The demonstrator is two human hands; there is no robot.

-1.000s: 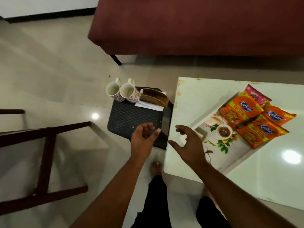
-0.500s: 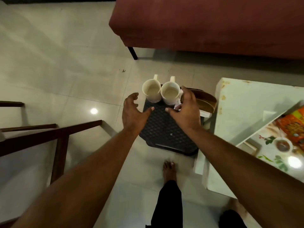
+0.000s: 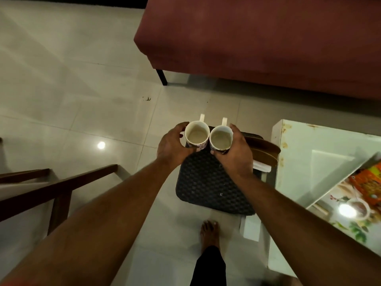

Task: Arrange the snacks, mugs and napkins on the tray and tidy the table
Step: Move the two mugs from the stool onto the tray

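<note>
Two white patterned mugs stand side by side at the far edge of a black stool (image 3: 208,188). My left hand (image 3: 172,145) wraps the left mug (image 3: 195,135). The right mug (image 3: 221,138) is gripped by my right hand (image 3: 237,153). Behind my right hand sits a brown wooden napkin holder (image 3: 266,148) with white napkins (image 3: 261,167) under it. The floral tray (image 3: 350,205) lies on the white table (image 3: 299,153) at the right edge, with orange snack packets (image 3: 371,182) on it and a small cup (image 3: 358,209) printed or standing on it.
A maroon sofa (image 3: 257,38) fills the far side, its dark leg (image 3: 161,77) on the tiled floor. A dark wooden chair frame (image 3: 57,186) is at the left. My bare foot (image 3: 208,232) stands just below the stool.
Both hands reached forward from the stool's near side and closed on the two mugs. The view swung left and down, pushing the table and tray to the right edge.
</note>
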